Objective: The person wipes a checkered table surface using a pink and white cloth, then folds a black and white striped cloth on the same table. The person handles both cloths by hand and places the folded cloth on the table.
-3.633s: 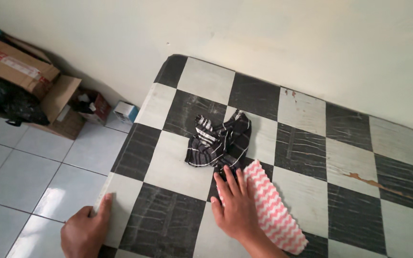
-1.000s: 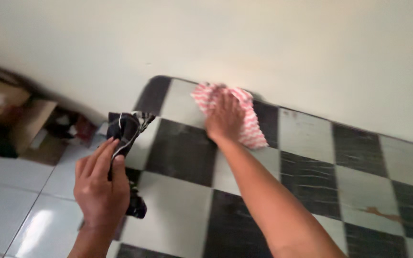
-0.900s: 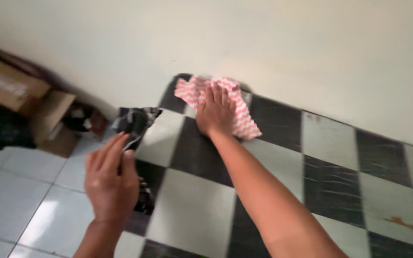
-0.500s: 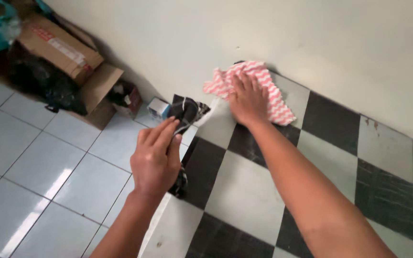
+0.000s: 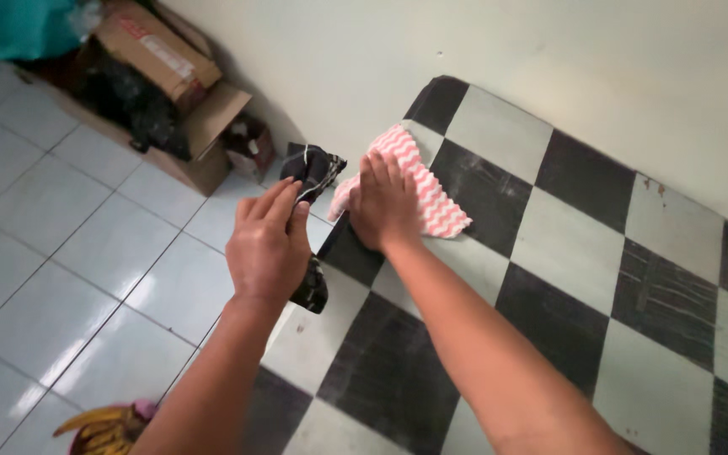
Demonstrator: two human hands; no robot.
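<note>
Checkered tabletop (image 5: 600, 253): right hand (image 5: 383, 206) flat on pink-striped cloth (image 5: 431, 198); left hand (image 5: 267, 248) clamps dark rag (image 5: 313, 168) aside; press evenly along edge.

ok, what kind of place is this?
Probably a home room or storage corner: a worn checkered table against a plain wall, a pale tiled floor, and open cardboard boxes piled in the corner.

Soft, even daylight fills the room — moderately bright, no harsh shadows. The glossy floor tiles (image 5: 86, 278) carry pale streaks of glare at lower left, and a dim shadow sits behind the cardboard boxes (image 5: 170, 76) along the wall. Slight motion blur softens edges — corners look mildly stretched.
</note>
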